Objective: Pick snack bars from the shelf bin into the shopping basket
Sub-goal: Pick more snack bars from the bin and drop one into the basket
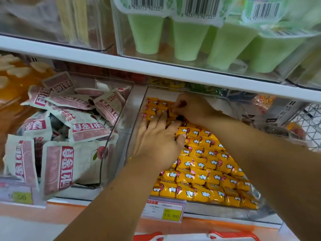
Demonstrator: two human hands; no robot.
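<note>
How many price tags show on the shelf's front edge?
2 price tags. One hangs below the yellow snack bars, reading 15.80; the other sits at far left below the pink-and-white packets, blurred. Others may lie out of frame.

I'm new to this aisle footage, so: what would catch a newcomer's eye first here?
The clear bin packed with yellow snack bars, centre right, where the left hand lies flat on them and the right hand grips some at the back. Above sit pale green cups; to the left, a heap of pink-and-white packets.
</note>
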